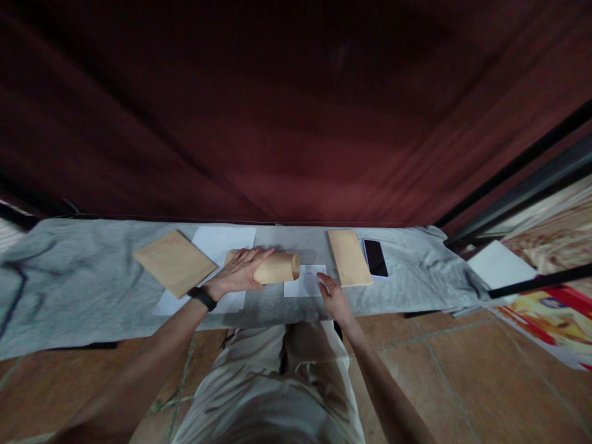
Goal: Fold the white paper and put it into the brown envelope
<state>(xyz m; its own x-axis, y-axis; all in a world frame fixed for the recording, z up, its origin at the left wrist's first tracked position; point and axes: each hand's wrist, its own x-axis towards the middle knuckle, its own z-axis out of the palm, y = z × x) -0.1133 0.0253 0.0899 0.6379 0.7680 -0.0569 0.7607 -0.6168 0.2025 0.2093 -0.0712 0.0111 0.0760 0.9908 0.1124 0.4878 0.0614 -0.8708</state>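
Note:
A brown paper bag (277, 268) lies on its side on the grey cloth, its mouth bulging open toward the right. My left hand (241, 270) is laid across the bag, fingers on the far side and thumb on the near side, gripping it. A small white sheet of paper (303, 285) lies flat just right of the bag and partly beside its mouth. At that sheet's right edge is my right hand (335, 301), thumb and fingers bent and apart; I cannot tell whether the fingertips touch the paper. Larger white sheets (217, 240) lie around and partly under my left hand.
Grey cloth (83, 277) covers the long narrow surface. At left lies a flat brown envelope (176, 262); at right are a flat brown paper stack (350, 258) and a phone (375, 258). A dark red curtain (296, 123) hangs behind. A colourful printed box (555, 320) sits far right.

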